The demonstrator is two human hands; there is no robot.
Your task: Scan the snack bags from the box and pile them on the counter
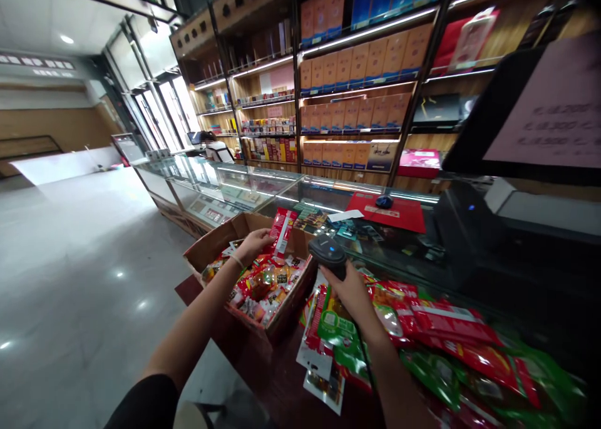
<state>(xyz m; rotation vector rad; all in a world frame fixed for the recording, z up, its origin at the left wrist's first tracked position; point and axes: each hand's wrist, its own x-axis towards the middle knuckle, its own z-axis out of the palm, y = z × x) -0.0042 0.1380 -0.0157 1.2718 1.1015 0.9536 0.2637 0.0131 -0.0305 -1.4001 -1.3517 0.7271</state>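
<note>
My left hand (255,243) is closed on the edge of a red snack packet (282,232), held upright above an open cardboard box (291,319). A pale strip and a barcode show on the packet. Inside the box lie several wrapped snack packs (267,280). My right hand (345,285) grips a black barcode scanner (327,251) with a small blue light, and its head is a little right of the packet. Below and beside my right forearm, red and green snack bags (338,329) lie in a pile.
A glass display counter (253,181) runs along behind the box. On it are a red sheet (404,213) with a computer mouse (384,201). A dark monitor (526,116) stands at the right. Shelves of boxed goods (361,62) line the wall.
</note>
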